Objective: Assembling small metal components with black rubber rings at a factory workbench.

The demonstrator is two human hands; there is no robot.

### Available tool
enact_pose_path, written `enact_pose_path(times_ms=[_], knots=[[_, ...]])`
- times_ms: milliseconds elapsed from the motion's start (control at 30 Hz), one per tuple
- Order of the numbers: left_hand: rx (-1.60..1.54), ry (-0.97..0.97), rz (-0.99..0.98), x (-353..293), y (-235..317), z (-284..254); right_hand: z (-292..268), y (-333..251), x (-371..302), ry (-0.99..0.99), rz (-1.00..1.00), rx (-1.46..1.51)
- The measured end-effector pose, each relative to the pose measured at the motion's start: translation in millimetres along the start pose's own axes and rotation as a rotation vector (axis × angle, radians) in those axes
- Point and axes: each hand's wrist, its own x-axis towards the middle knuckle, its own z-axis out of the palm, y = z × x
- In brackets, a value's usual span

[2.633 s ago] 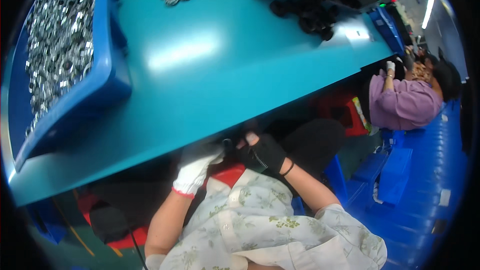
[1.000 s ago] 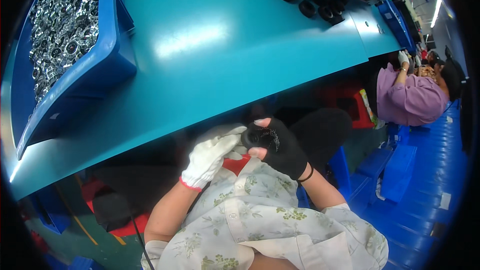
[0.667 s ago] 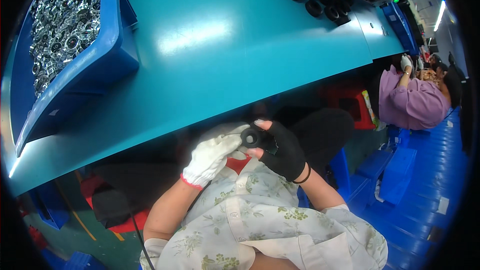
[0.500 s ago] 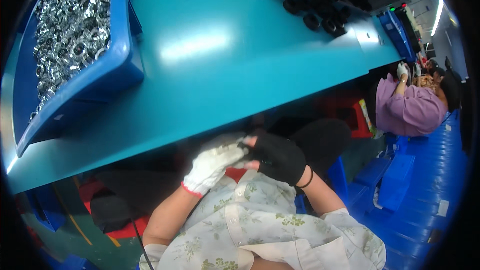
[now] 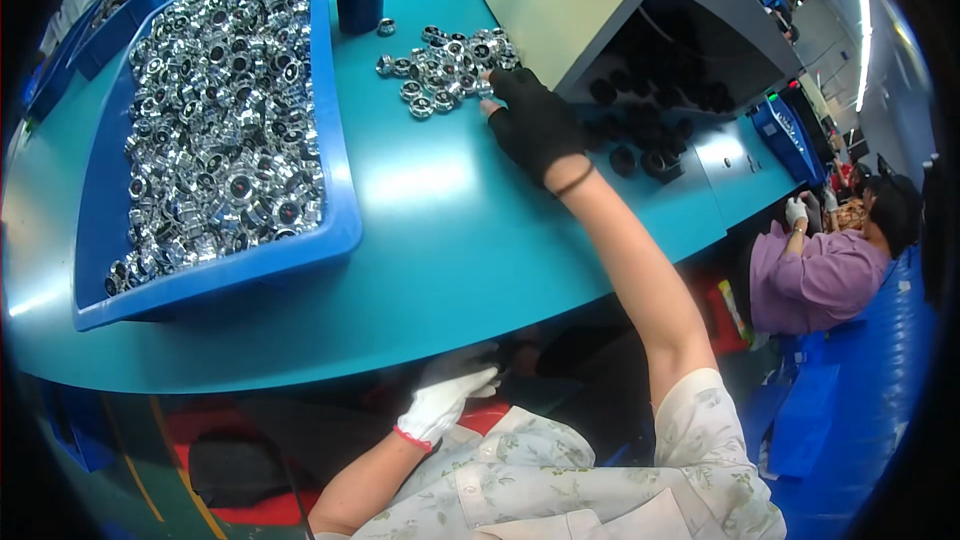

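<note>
Silver rings [image 5: 443,75] lie piled on the tabletop [image 5: 420,270], right of the blue bin [image 5: 343,210].
The black-gloved right hand [image 5: 537,118] is at their right edge, thumb and finger parted. The white-gloved left hand [image 5: 448,405] is in front and right of the bin; its grip cannot be told. Rings look light, stiff, likely slick; pinching across the outer rim should suit.

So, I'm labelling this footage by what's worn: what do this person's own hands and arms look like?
The left hand wears a white glove with a pinkish-red edge at the wrist. The right hand wears a black fingerless glove, with a thin dark band at the wrist. The right sleeve is short and pale, with a green leaf print.
</note>
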Motion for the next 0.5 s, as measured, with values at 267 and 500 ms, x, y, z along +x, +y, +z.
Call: enact_pose_path(times_ms=[267,500], knots=[[0.024,-0.012,-0.009,-4.8,12.2,7.7,4.5,7.0,-2.2,-0.192,0.119,-0.082],[0.054,-0.028,-0.031,-9.0,14.9,10.2,-27.5,14.4,-34.2,-0.376,0.232,-0.041]])
